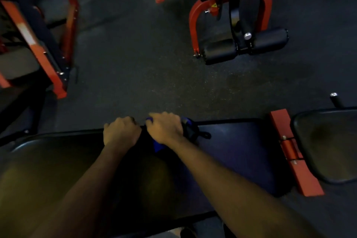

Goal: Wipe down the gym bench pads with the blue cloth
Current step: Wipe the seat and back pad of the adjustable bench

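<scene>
A long black bench pad (231, 150) runs left to right across the lower frame. At its far edge lies the blue cloth (159, 146), bunched and mostly hidden under my right hand (166, 128), whose curled fingers grip it. Blue fabric shows at the fingertips and below the wrist. A dark strap or loop (204, 135) sticks out to the right of that hand. Just left of the cloth, my left hand (121, 131) has its fingers curled over the pad's far edge. The scene is dim.
A second black pad (328, 147) sits at the right, joined by a red bracket (293, 152). Across the dark rubber floor (144, 67) stand a red-framed machine with roller pads (245, 44) and a red rack (38, 50) at the left.
</scene>
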`<move>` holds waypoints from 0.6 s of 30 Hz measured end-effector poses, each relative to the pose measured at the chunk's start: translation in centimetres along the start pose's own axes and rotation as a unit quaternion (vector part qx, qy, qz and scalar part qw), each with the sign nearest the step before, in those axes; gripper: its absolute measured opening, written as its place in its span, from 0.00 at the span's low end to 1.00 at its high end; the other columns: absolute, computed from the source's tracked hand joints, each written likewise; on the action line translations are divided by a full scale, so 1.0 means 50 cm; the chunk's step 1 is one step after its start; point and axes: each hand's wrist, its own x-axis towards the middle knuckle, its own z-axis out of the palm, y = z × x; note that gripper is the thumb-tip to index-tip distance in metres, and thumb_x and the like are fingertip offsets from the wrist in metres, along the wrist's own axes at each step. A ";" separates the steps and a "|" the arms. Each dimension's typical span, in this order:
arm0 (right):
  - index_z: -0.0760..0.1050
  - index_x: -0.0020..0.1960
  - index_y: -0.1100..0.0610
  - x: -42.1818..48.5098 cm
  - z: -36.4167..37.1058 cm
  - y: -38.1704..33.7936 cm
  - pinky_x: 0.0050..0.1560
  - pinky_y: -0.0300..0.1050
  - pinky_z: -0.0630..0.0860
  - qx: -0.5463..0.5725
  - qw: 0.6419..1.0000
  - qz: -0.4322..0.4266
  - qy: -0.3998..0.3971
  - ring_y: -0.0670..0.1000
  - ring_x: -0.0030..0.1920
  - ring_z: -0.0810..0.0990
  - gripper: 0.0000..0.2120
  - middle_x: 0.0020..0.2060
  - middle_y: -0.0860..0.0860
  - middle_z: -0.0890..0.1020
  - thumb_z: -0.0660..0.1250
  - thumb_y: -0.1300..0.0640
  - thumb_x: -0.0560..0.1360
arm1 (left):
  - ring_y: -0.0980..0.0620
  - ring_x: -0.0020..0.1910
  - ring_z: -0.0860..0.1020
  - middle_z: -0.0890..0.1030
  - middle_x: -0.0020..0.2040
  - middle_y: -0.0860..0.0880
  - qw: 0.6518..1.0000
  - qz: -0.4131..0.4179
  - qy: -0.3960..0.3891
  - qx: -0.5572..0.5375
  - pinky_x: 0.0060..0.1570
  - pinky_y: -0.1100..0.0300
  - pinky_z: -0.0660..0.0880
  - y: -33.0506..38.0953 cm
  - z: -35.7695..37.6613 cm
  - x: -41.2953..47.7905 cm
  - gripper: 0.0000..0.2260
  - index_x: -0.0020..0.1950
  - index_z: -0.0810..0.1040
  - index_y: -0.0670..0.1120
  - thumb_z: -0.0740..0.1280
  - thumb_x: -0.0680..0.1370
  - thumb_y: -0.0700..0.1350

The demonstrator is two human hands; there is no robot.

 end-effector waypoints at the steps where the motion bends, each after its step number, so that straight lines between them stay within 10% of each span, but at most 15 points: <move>1: 0.75 0.66 0.50 -0.002 -0.002 -0.002 0.57 0.53 0.73 0.007 1.000 -0.001 0.001 0.61 0.58 0.79 0.20 0.58 0.58 0.81 0.56 0.43 0.80 | 0.40 0.56 0.78 0.81 0.56 0.41 1.000 -0.003 -0.001 0.000 0.58 0.50 0.68 -0.009 -0.006 -0.001 0.14 0.56 0.79 0.43 0.57 0.81 0.48; 9: 0.77 0.57 0.48 -0.039 -0.057 0.233 0.51 0.50 0.70 0.007 0.988 0.155 0.003 0.59 0.55 0.79 0.15 0.56 0.57 0.81 0.55 0.44 0.81 | 0.45 0.51 0.79 0.81 0.48 0.45 0.999 -0.014 -0.001 -0.037 0.60 0.49 0.66 -0.085 -0.026 0.010 0.13 0.51 0.80 0.45 0.58 0.81 0.49; 18: 0.76 0.67 0.47 0.023 0.007 -0.079 0.60 0.50 0.71 -0.021 0.999 0.045 -0.002 0.60 0.62 0.77 0.19 0.63 0.56 0.79 0.56 0.45 0.80 | 0.40 0.58 0.75 0.81 0.54 0.40 0.995 -0.059 0.076 -0.005 0.63 0.47 0.65 -0.212 -0.033 0.000 0.16 0.55 0.81 0.44 0.57 0.81 0.51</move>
